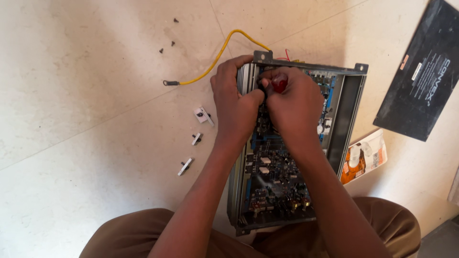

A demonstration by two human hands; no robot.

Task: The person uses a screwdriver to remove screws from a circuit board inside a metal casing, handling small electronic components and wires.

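Pale floor tiles (95, 157) fill most of the frame, and we sit on them with our knees in brown trousers (129, 234) at the bottom edge. An opened amplifier chassis (351, 102) lies in the middle, running from our lap toward the top of the frame, its cover off so that the blue circuit board (277, 177) faces up at us. A black rectangular panel (423, 76) lies in the upper right corner (likely the removed cover, set aside out of reach). Just beside the chassis on its right lies a small orange-and-white packet (366, 157).

Our left hand (234, 102) curls over the ribbed left side of the chassis near its far end, fingers wrapped closed on the edge, seemingly to steady it. Our right hand (296, 102) is closed tight around a red-handled screwdriver (279, 83), the handle just showing between thumb and fingers, the tip hidden below on the board at the upper middle of the frame.

A yellow wire (215, 59) arcs from the far corner of the chassis toward the upper left, ending in a ring terminal. Three small white brackets (197, 138) lie in a row left of the chassis, and loose dark screws (172, 44) sit well apart in the upper left, kept away from the work.
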